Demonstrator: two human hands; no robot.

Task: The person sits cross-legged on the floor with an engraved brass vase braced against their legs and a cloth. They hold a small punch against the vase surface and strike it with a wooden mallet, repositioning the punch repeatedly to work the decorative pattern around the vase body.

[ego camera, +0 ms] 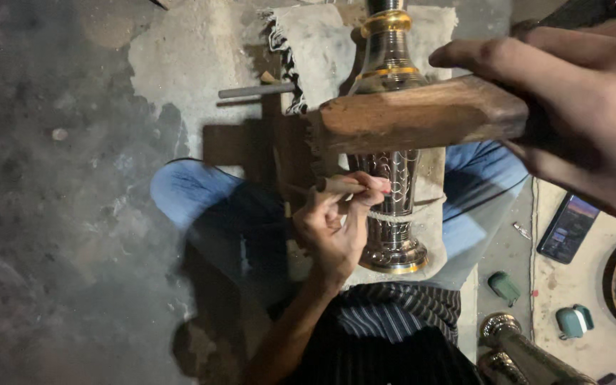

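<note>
A tall silver and gold metal vase [388, 64] with engraved patterns lies across my lap on a cloth [322, 43]. My left hand [340, 217] grips a wooden-handled chisel [336, 185] with its tip against the vase's side. My right hand [572, 100], close to the camera at the upper right, is closed around a thick wooden mallet [415, 117] raised above the vase.
My legs in blue jeans [194, 192] are crossed on a rough concrete floor [51, 214]. A metal rod [254, 90] lies by the cloth. At the right lie a phone [568, 227], small green objects [504, 287] and more metal vases [529, 353].
</note>
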